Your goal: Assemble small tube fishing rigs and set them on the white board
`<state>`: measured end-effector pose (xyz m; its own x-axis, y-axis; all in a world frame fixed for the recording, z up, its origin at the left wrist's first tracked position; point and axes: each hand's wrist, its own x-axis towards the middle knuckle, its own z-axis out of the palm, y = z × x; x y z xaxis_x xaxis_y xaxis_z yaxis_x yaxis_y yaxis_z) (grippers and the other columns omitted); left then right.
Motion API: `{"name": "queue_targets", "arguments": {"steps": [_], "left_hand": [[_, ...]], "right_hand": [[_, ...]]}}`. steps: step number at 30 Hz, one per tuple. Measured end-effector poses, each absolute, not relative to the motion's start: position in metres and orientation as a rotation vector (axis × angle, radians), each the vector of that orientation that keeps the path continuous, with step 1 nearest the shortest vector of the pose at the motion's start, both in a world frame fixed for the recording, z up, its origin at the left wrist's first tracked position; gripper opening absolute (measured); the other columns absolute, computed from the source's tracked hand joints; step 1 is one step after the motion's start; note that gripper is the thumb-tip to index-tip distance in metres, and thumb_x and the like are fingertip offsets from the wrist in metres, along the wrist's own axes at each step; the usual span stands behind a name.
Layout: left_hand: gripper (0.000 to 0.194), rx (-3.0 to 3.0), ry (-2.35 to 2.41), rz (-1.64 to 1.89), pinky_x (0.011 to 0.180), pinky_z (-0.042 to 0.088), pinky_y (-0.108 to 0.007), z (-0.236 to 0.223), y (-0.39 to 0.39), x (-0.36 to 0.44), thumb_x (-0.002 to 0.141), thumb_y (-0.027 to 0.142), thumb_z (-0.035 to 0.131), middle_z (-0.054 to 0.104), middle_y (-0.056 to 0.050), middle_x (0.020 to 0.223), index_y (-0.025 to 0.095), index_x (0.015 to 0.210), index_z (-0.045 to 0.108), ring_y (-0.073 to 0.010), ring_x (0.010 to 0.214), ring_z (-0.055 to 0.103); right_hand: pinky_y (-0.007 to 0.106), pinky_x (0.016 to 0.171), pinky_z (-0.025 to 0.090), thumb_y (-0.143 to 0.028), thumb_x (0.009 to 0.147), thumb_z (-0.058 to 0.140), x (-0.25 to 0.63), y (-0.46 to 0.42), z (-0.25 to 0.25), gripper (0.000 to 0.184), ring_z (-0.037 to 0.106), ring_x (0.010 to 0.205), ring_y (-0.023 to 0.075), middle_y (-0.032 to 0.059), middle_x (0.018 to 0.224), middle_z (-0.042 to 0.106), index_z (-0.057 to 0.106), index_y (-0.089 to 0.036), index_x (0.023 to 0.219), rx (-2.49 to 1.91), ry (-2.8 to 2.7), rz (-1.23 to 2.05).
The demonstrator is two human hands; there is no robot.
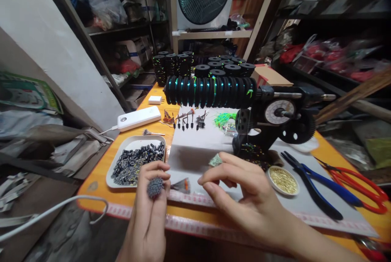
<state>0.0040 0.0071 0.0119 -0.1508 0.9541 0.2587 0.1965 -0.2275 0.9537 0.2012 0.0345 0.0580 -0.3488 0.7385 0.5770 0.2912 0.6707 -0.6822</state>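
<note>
My left hand [149,209] is closed around a bundle of thin dark stalks [155,187]; its round grey end faces me. A flared grey tuft with an orange spot [182,186] sticks out to the right of these fingers. My right hand [238,184] hovers over the white paper [195,148], thumb and index finger brought together; whether something thin is between them cannot be made out. Just past its knuckles shows a crumpled pale green piece [215,160], partly hidden by the fingers. Left of my hands, a white tray [109,178] holds many small black and grey tubes [134,164].
A geared winding device [279,111] carries a ribbed black roll [210,91] across the table. Blue-handled pliers [314,184], red scissors [357,186] and a dish of gold bits [284,180] lie right. A white power bank [139,118] and small dark pieces [186,120] lie behind.
</note>
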Motion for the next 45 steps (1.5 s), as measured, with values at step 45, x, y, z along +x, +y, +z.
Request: {"name": "queue_targets", "arguments": {"steps": [45], "left_hand": [[0.008, 1.141, 0.952, 2.005, 0.056, 0.036, -0.03, 0.003, -0.006, 0.05, 0.095, 0.029, 0.064, 0.051, 0.008, 0.058, 0.032, 0.087, 0.061, -0.0133, 0.053, 0.044]], "right_hand": [[0.023, 0.053, 0.036, -0.009, 0.086, 0.061, 0.191, 0.025, 0.056, 0.017, 0.048, 0.062, 0.0126, -0.0009, 0.065, 0.044, 0.076, -0.014, 0.079, -0.839, -2.001, 0.63]]}}
